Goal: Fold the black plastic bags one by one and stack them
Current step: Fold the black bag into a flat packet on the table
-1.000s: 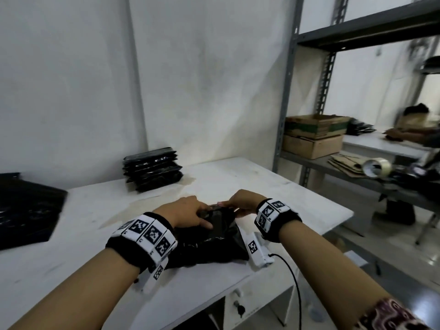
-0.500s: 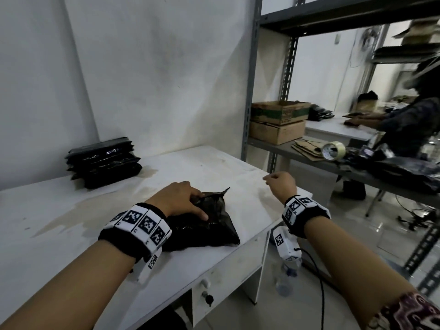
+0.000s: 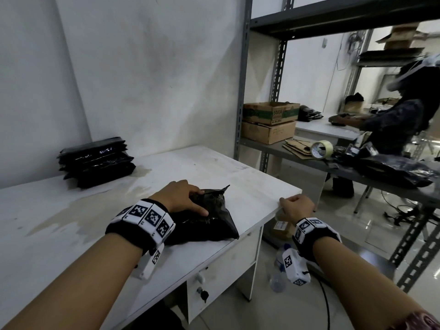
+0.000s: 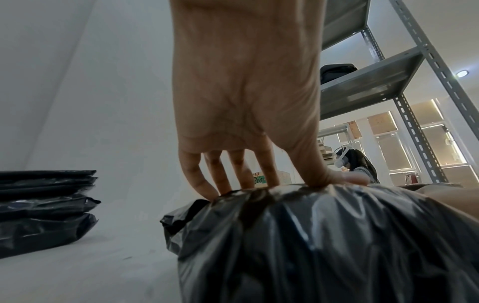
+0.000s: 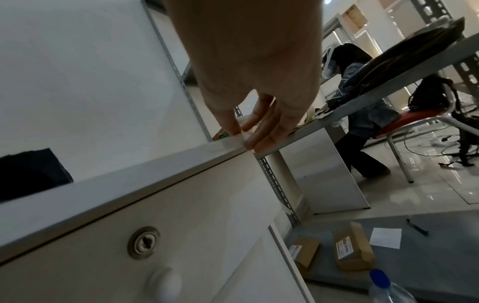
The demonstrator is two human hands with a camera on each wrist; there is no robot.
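The person's left hand (image 3: pixel 182 197) lies palm down on a crumpled, glossy black plastic bag (image 3: pixel 209 222) folded into a rough bundle on the white, stained desk top (image 3: pixel 71 222). In the left wrist view the fingertips (image 4: pixel 207 190) curve over the bundle's far upper edge and the thumb presses its top, so the hand (image 4: pixel 246 92) holds the bag (image 4: pixel 324 246) down against the desk, with most of the bag under and behind the palm and one pointed corner sticking up just past the fingers. The right hand (image 3: pixel 297 206) is well apart from the bag, off to its right, fingers loose and holding nothing; their tips (image 5: pixel 261 141) rest on the desk's corner edge (image 5: pixel 155 170). Beyond the left hand, near the wall, stands a neat stack of folded black plastic bags (image 3: pixel 95 160), well apart from the held bundle.
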